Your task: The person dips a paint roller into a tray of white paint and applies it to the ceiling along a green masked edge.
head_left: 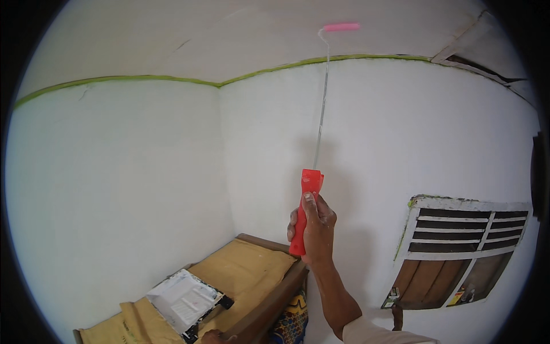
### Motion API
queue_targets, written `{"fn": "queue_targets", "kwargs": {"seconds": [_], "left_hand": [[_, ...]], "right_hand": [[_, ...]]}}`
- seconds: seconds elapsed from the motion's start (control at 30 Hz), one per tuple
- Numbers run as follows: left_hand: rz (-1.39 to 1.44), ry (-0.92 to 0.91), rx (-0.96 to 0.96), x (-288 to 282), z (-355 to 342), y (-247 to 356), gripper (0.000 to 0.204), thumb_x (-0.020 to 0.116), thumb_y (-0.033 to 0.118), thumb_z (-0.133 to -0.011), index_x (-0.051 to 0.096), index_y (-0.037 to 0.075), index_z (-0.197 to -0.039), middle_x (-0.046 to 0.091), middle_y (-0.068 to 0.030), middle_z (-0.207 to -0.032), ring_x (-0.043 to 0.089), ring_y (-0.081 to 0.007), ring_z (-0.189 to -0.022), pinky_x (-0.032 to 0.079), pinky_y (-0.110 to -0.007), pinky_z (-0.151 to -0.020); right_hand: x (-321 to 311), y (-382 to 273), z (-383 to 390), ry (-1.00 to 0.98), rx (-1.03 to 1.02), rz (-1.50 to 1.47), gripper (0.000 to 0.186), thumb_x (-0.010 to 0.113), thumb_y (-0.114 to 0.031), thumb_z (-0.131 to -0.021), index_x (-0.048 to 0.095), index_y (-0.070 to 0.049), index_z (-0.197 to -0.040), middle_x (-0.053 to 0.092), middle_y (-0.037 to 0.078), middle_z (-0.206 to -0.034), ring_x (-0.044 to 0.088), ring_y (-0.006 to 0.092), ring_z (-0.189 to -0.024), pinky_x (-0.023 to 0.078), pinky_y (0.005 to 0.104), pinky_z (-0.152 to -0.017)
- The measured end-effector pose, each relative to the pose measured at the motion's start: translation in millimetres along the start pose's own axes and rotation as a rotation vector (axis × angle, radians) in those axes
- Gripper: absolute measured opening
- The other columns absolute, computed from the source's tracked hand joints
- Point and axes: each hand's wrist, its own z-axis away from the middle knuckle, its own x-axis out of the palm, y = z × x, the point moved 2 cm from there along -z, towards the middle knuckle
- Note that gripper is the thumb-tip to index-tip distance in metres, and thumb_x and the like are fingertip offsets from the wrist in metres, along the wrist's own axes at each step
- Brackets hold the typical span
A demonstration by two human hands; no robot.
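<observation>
My right hand (314,226) grips the red handle (309,180) of a long paint roller, its thin metal rod (321,114) rising upward. The small pink roller head (341,27) is against or just under the white ceiling (229,34), above the green-edged top of the white wall. At the bottom edge, my left hand (215,336) is mostly cut off, beside the dark wooden edge of a surface and below the paint tray (180,292); its grip is unclear. The tray holds white paint or residue and lies on brown paper (240,264).
Walls (114,172) meet in a corner ahead. The wood-framed surface (269,243) stands along it, with patterned fabric (286,321) beside it. A slatted window (450,252) is in the right wall. Wooden trim (464,37) crosses the upper right of the ceiling.
</observation>
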Motion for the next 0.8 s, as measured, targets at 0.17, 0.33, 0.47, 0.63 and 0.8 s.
{"fn": "queue_targets", "kwargs": {"seconds": [0.17,0.33,0.47,0.63,0.8], "left_hand": [[-0.056,-0.016,0.002,-2.2,3.9,-7.6,0.055,0.071,0.059,-0.071,0.061,0.005,-0.069,0.060,-0.0131,-0.066,0.059,-0.0326,-0.064,0.048,-0.042,-0.062],[-0.087,0.143,0.080,1.5,4.3,-1.0,0.056,0.071,0.060,-0.072,0.060,0.005,-0.066,0.058,-0.0119,-0.062,0.058,-0.0316,-0.061,0.047,-0.041,-0.058],[-0.043,0.003,-0.028,-4.3,-2.2,7.8,0.055,0.072,0.061,-0.070,0.061,0.006,-0.067,0.059,-0.0128,-0.065,0.059,-0.0318,-0.063,0.048,-0.041,-0.060],[-0.078,-0.043,-0.118,1.0,1.7,-5.0,0.056,0.074,0.061,-0.066,0.064,0.006,-0.070,0.064,-0.0152,-0.072,0.062,-0.0343,-0.070,0.049,-0.042,-0.064],[-0.070,-0.080,-0.146,7.4,-2.9,-9.7,0.056,0.074,0.061,-0.066,0.066,0.006,-0.073,0.065,-0.0163,-0.073,0.063,-0.0352,-0.073,0.050,-0.042,-0.066]], "right_hand": [[6.9,-3.8,42.7,-0.020,0.007,0.120,0.024,0.046,-0.024,-0.097,0.052,-0.002,-0.091,0.049,0.003,-0.054,0.047,0.0105,-0.040,0.038,0.0253,-0.040],[-8.8,-1.6,43.1,-0.050,-0.027,0.162,0.025,0.045,-0.025,-0.098,0.053,-0.002,-0.090,0.048,0.002,-0.052,0.046,0.0099,-0.039,0.037,0.0249,-0.040],[-14.7,-1.8,7.2,0.024,-0.019,0.131,0.026,0.047,-0.027,-0.098,0.053,-0.003,-0.089,0.049,0.003,-0.053,0.046,0.0102,-0.039,0.037,0.0253,-0.039],[-23.5,-2.2,-36.5,0.064,-0.020,0.110,0.028,0.050,-0.030,-0.097,0.051,-0.004,-0.085,0.048,0.004,-0.056,0.046,0.0121,-0.039,0.038,0.0254,-0.036],[-52.5,-0.9,-101.0,0.102,-0.022,0.091,0.030,0.053,-0.033,-0.095,0.054,-0.003,-0.095,0.049,0.004,-0.058,0.046,0.0119,-0.040,0.040,0.0254,-0.037]]}}
